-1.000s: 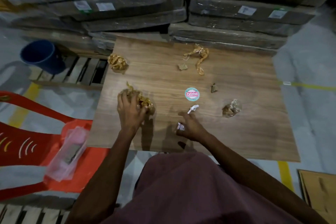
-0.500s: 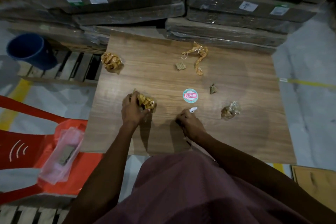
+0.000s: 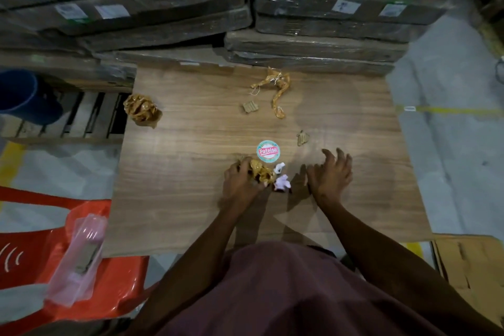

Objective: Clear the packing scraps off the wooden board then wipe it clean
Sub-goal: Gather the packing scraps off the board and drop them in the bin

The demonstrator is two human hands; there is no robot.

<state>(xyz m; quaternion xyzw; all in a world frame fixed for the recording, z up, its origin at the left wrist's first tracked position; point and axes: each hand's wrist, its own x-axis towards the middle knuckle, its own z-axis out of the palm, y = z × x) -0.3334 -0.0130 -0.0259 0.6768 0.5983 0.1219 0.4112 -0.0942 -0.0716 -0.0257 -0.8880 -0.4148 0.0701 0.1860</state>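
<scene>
Stacks of flat cartons wrapped in clear film (image 3: 327,22) fill the top of the frame, each bearing white labels (image 3: 345,5). At the left edge a dark blue bucket (image 3: 24,95) stands on a slatted wooden pallet (image 3: 81,117). A red plastic chair (image 3: 90,281) occupies the lower left, with a clear plastic bag (image 3: 79,254) lying across its seat. The grey floor (image 3: 450,172) at right carries a yellow painted line (image 3: 458,110), and flattened brown cardboard (image 3: 469,262) lies in the lower right corner. A maroon garment (image 3: 286,294) fills the bottom centre.
</scene>
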